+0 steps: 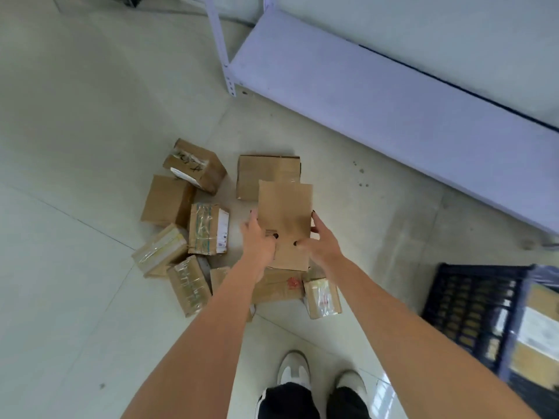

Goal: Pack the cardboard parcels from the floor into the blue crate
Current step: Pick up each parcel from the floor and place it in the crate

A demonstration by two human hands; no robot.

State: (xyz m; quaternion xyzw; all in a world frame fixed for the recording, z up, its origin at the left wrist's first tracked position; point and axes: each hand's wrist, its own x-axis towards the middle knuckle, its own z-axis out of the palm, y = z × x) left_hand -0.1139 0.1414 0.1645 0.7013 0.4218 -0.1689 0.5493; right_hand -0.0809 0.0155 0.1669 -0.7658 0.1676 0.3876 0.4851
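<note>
A plain cardboard parcel is held above the floor pile between both hands. My left hand grips its left edge, thumb on the top face. My right hand grips its right edge the same way. Under and around it lie several more cardboard parcels: a flat one behind, a taped cluster to the left, and a small taped one near my right forearm. The blue crate stands at the lower right with a parcel showing inside.
A low white metal shelf runs diagonally across the upper right, its post near the top centre. My two white shoes stand at the bottom. Pale tiled floor stretches to the left.
</note>
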